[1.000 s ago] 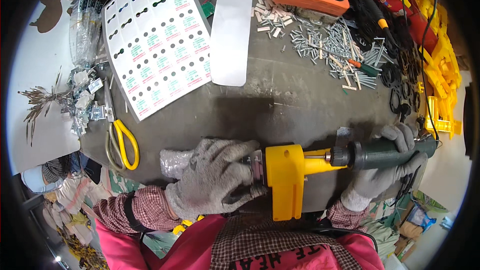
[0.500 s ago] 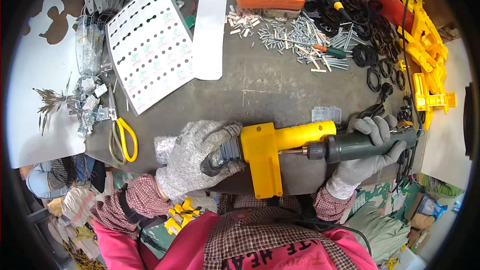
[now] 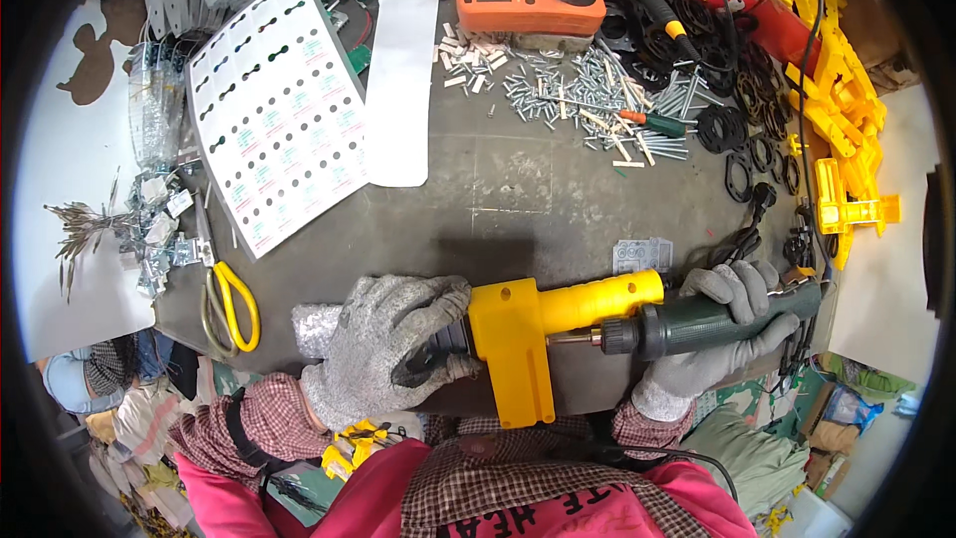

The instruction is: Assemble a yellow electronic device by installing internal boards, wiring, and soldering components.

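Left hand (image 3: 383, 344) clamped around black rear end of yellow tool housing (image 3: 533, 324); right hand (image 3: 722, 329) wrapped tight on green electric screwdriver (image 3: 712, 322), bit into housing just right of its grip. Yellow scissors (image 3: 229, 304) left of left hand; screw pile (image 3: 578, 100) well beyond.

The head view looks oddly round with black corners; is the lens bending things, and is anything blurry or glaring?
Head view: fisheye, so the table edges bow and a black rim frames the picture; the centre is sharp, gloved left hand and yellow tool housing crisp; the white floor at both sides is bright, nearly washed out.
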Available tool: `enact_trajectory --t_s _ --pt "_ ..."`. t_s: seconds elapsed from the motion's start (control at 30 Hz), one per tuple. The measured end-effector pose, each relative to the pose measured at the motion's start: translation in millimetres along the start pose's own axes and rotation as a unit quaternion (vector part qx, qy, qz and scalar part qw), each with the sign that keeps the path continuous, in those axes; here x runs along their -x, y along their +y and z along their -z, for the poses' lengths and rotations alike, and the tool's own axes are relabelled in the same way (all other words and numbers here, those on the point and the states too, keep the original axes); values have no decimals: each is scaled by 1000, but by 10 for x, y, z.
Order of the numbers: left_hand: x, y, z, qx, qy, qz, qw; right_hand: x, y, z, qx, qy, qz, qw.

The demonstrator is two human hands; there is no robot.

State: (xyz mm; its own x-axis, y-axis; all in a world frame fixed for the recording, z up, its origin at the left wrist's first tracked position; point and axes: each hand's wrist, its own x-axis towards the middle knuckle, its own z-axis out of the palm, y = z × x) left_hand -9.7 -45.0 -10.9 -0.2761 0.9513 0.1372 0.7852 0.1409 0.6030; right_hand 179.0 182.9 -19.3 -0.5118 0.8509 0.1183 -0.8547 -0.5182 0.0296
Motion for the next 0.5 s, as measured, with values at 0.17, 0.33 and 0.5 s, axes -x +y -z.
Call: enact_trajectory --t_s 0.17,0.33,0.5 --pt "12 -50 13 10 -8 -5 1000 -4 7 -2 57 5 15 998" --pt "53 -86 -11 24 -1 1 1000 -21 63 -34 66 6 19 998" --pt "24 -103 -8 19 -25 -1 1000 -36 34 -32 102 4 15 995"
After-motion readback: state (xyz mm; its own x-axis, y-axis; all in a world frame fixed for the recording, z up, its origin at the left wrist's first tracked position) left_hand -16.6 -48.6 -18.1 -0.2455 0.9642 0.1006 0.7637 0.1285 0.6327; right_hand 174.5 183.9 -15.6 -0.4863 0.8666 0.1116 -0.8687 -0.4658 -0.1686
